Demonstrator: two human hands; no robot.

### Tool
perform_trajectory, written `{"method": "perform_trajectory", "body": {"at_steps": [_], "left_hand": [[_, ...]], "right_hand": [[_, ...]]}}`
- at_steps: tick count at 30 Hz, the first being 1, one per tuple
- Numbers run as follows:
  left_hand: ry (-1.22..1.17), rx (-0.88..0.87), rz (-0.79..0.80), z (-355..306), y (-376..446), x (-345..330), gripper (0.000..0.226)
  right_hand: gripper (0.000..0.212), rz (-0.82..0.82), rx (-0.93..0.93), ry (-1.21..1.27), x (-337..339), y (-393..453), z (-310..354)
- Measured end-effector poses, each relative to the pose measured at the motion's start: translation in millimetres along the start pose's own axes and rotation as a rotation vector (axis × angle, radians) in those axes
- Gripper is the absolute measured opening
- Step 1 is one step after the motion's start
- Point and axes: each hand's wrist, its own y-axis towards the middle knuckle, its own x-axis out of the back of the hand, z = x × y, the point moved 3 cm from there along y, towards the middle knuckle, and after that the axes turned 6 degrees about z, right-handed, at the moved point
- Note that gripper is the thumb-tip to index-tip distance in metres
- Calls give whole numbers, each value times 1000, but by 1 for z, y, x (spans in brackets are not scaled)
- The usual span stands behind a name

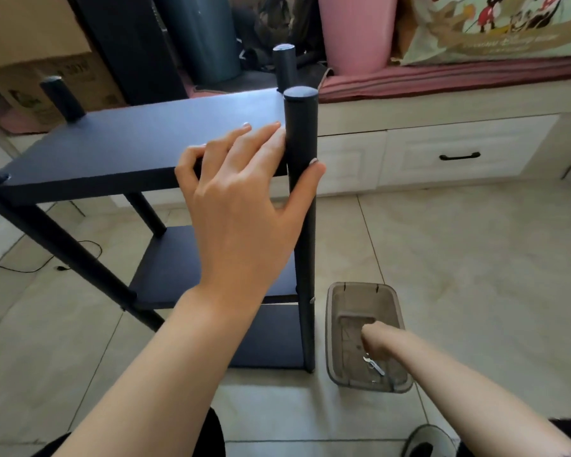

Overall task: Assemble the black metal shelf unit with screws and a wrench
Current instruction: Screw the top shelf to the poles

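Two hands at work around the black shelf unit [139,150], standing upright on pale glossy floor tiles [475,258] with thin dark joints. Left hand [241,206] against the near right post [302,192] of the unit: thumb hooked round the front of the post, fingers lying straight on the top board beside it. Right hand [376,341] low, to the right of the same post, reaching into a clear plastic tray [337,324] on the floor just beside the foot of the post; fingers curled downward over a small silver wrench [374,364], but cannot tell whether really gripped or only touched. Two lower boards visible under the top one, round caps on the post ends. Behind the unit, white drawers [459,153] with a dark handle, a pink striped cushion [442,77] on top, a pink cylinder [356,31] and a dark rolled mat [205,34]. Left of the unit, cardboard boxes [30,44] and a thin black cable [47,262] on the tiles. Near the bottom edge, right of the tray, a grey shoe [429,440].
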Motion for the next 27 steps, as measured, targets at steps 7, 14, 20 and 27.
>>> {"method": "perform_trajectory", "body": {"at_steps": [7,14,20,27], "left_hand": [[32,-50,-73,3,-1,-6,45],[24,-53,-91,2,0,-7,40],[16,-50,-76,1,1,-6,40],[20,-47,-68,1,1,-5,40]], "right_hand": [[38,102,-76,-52,-49,36,-17],[45,14,-82,-245,-63,55,-14],[43,-23,-105,-344,-71,63,-12],[43,-56,-145,-373,-74,60,-17]]}}
